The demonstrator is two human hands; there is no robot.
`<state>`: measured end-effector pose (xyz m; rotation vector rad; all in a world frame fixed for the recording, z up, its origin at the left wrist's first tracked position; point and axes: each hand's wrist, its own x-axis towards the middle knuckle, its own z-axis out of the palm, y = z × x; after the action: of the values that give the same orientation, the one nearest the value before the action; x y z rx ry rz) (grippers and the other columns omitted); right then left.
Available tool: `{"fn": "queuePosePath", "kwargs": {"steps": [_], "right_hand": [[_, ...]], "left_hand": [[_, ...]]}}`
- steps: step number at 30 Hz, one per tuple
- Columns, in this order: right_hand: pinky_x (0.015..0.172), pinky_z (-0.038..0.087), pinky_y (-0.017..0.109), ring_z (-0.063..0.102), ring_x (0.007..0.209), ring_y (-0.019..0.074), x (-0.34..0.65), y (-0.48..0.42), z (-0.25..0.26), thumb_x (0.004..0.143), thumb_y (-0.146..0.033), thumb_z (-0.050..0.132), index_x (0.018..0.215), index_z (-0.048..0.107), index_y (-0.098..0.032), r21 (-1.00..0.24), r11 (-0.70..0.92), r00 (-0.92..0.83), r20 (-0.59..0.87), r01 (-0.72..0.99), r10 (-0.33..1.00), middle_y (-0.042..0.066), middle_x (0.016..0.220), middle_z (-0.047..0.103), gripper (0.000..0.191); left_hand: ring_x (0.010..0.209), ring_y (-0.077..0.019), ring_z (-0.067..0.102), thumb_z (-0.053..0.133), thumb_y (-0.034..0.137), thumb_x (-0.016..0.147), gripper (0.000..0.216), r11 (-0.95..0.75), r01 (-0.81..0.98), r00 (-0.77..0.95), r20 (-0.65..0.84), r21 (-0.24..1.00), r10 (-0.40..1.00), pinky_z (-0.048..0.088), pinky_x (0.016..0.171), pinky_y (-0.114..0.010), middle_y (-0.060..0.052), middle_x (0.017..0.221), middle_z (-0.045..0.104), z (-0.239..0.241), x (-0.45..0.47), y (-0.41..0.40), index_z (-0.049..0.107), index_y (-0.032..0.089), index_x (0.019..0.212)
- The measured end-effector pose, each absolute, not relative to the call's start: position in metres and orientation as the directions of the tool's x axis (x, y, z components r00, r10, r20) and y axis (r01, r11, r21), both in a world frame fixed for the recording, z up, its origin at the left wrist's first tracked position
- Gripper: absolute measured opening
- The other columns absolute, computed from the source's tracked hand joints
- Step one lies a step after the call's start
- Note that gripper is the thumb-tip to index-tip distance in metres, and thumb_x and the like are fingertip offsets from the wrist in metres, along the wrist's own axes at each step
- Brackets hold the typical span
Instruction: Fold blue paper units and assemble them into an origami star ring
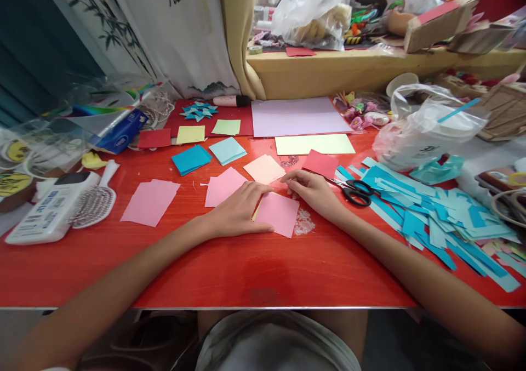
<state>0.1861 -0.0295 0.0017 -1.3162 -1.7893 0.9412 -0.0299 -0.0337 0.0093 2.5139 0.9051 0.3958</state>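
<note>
A pink paper square (280, 213) lies on the red table (246, 272) in front of me. My left hand (240, 211) rests flat on its left edge, fingers stretched out and pressing it down. My right hand (311, 190) touches the square's top right corner, its fingers curled and pinched at the paper's edge. A yellow sliver of paper shows under the pink square by my left fingers. Black-handled scissors (356, 190) lie just right of my right hand.
Other paper squares lie about: pink (150, 201), pink (224, 186), peach (263, 169), red (320, 163), blue stacks (191, 159). Blue paper strips (435, 217) pile at right. A hairbrush (95, 202) and a white box (53, 209) sit at left, a plastic bag (427, 127) at back right.
</note>
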Motion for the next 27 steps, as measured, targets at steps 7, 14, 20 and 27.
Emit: {"fn": "queuePosePath", "kwargs": {"steps": [7,14,20,27], "right_hand": [[0.059,0.040,0.026,0.055,0.063,0.0126,0.1847,-0.0315,0.0046,0.083,-0.019,0.044,0.089,0.061,-0.018,-0.810,0.263,-0.276,0.130,0.525,0.952,0.001,0.072,0.063,0.018],[0.060,0.040,0.025,0.056,0.066,0.0128,0.1850,-0.0318,0.0071,0.083,-0.020,0.045,0.091,0.063,-0.017,-0.789,0.279,-0.306,0.122,0.547,0.944,0.002,0.076,0.065,0.019],[0.058,0.038,0.025,0.055,0.066,0.0135,0.1856,-0.0316,0.0065,0.084,-0.023,0.046,0.091,0.064,-0.017,-0.777,0.305,-0.341,0.125,0.550,0.932,0.003,0.079,0.066,0.020],[0.060,0.039,0.027,0.054,0.067,0.0140,0.1866,-0.0313,0.0048,0.083,-0.026,0.048,0.091,0.063,-0.017,-0.817,0.293,-0.359,0.113,0.498,0.926,0.004,0.081,0.064,0.019]], "left_hand": [[0.110,-0.0259,0.043,0.065,0.047,0.069,0.066,-0.691,0.524,0.743,0.130,0.498,0.657,0.043,0.092,-0.043,-0.010,0.118,0.046,0.0094,-0.0297,-0.0344,0.038,0.019,0.122],[0.113,-0.0249,0.041,0.065,0.048,0.070,0.066,-0.646,0.542,0.732,0.075,0.538,0.677,0.040,0.096,-0.042,-0.008,0.122,0.045,0.0124,-0.0298,-0.0347,0.036,0.022,0.124],[0.113,-0.0248,0.040,0.066,0.047,0.070,0.066,-0.623,0.544,0.731,0.047,0.563,0.681,0.040,0.095,-0.042,-0.008,0.122,0.044,0.0119,-0.0302,-0.0337,0.037,0.022,0.123],[0.112,-0.0249,0.041,0.065,0.049,0.070,0.067,-0.633,0.531,0.740,0.056,0.564,0.671,0.040,0.094,-0.042,-0.008,0.120,0.044,0.0108,-0.0306,-0.0315,0.037,0.022,0.124]]}}
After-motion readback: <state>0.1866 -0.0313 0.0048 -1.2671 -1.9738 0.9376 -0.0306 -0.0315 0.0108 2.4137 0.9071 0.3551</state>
